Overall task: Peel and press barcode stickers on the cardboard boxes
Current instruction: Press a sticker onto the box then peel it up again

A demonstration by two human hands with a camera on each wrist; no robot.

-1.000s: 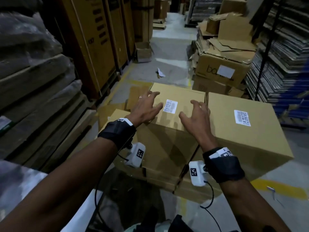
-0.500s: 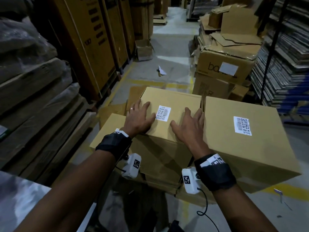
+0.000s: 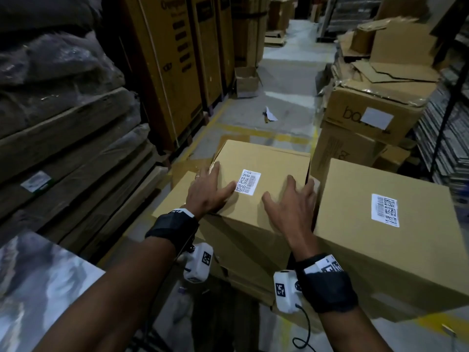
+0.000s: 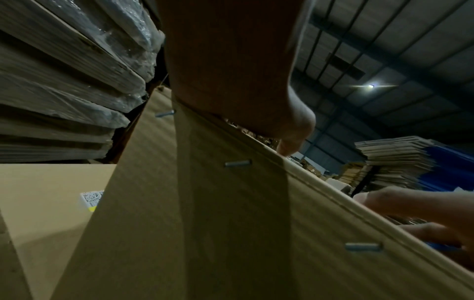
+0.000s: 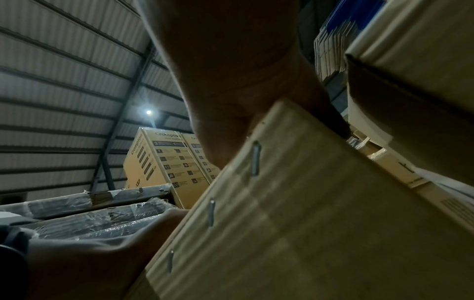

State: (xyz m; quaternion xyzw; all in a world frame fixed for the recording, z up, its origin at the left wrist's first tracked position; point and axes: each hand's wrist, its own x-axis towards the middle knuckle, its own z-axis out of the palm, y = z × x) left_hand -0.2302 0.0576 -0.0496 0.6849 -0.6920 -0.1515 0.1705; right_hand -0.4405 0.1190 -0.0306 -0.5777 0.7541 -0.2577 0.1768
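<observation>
A brown cardboard box (image 3: pixel 274 163) stands in the middle of the head view with a white barcode sticker (image 3: pixel 248 181) on its top. My left hand (image 3: pixel 210 189) lies flat on the box's left side, thumb tip at the sticker's edge. My right hand (image 3: pixel 291 204) lies spread on its right side, fingers reaching over the right edge. A second box (image 3: pixel 375 240) to the right carries its own barcode sticker (image 3: pixel 385 210). The wrist views show the first box's stapled front wall (image 4: pixel 231 203) (image 5: pixel 295 213) under each palm.
A lower box (image 3: pixel 175 199) with a sticker (image 4: pixel 91 198) sits under the middle box on the left. Wrapped pallets (image 3: pixel 63 123) rise on the left, tall printed cartons (image 3: pixel 177 59) behind. Stacked cartons (image 3: pixel 368 118) and flat cardboard fill the right. A paper scrap (image 3: pixel 270 114) lies in the aisle.
Both hands came down from hovering over the middle box to lying flat on its top, and slid slightly nearer to me. The head view has moved closer to the boxes.
</observation>
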